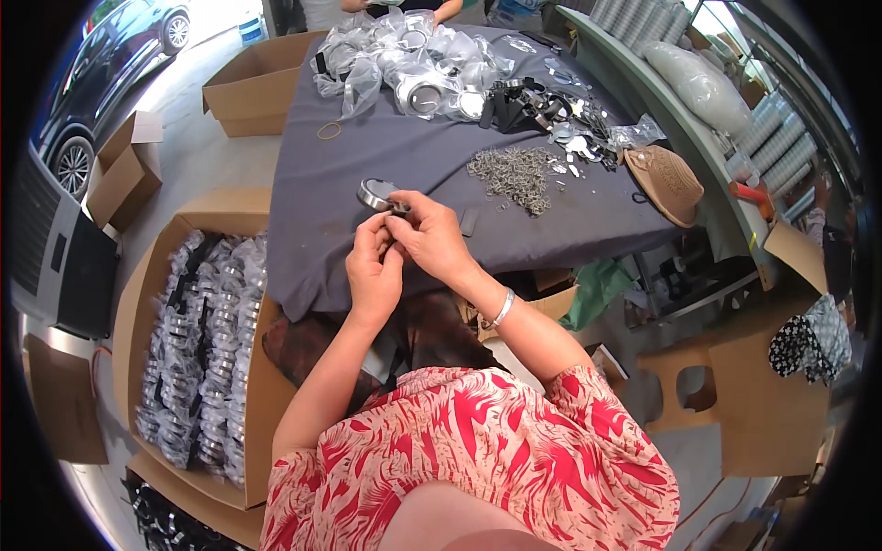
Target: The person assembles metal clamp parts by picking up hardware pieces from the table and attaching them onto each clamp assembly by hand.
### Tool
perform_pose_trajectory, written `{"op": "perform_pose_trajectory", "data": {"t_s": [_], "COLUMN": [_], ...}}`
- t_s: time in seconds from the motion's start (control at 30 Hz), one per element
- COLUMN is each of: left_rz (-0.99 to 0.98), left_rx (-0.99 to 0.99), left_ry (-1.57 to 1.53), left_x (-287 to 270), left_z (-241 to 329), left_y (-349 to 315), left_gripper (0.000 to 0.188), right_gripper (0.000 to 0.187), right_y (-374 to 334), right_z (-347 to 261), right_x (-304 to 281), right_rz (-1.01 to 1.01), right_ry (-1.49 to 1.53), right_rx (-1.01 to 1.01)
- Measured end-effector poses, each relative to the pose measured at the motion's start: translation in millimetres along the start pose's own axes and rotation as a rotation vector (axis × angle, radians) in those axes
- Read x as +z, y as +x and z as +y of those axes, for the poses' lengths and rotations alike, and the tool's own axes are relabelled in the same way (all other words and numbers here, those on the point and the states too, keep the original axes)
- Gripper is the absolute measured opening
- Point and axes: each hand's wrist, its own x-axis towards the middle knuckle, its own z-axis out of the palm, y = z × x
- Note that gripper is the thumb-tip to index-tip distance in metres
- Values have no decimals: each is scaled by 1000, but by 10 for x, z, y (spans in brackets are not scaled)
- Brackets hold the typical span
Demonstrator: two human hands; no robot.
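Note:
Above the near part of the cloth-covered table, both my hands meet at a round metal piece (375, 195) with a silver rim and a dark face. A small black part at its near side is mostly covered by my fingers. My right hand (430, 237), with a silver bracelet at the wrist, pinches the piece from the right. From below, my left hand (375, 275) has its fingertips pressed together at the same black part. Just right of my right hand lies a small dark flat piece (469, 222) on the cloth.
A pile of small metal fittings (516, 179) lies right of my hands, near a straw hat (663, 184). Plastic-wrapped round metal parts (404, 69) cover the table's far end, before another person. An open carton (257, 404) of wrapped parts stands at my left.

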Motion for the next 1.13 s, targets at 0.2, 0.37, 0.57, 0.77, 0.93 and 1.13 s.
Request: {"op": "perform_pose_trajectory", "data": {"t_s": [0.2,0.37,0.57,0.77,0.93,1.13], "left_rz": [28,17,31,27,-4,11], "left_rx": [158,222,301,301,318,287], "left_ry": [425,603,766,775,835,852], "left_x": [-88,-150,-95,-69,-78,-205], "left_z": [-56,-219,-165,-154,-180,-190], "left_y": [104,99,65,55,102,89], "left_gripper": [41,23,16,16,18,20], "right_gripper": [32,30,31,44,69,51], "right_y": [372,1220,2121,2362,2494,2491], "right_z": [11,194,460,929,996,679], "right_x": [-570,-1516,-2291,-2469,-2622,-2106], "right_rz": [198,481,737,350,383,165], "right_ry": [322,88,-967,-1121,-1102,-1096], "right_rx": [109,-87,-171,284,185,53]}}
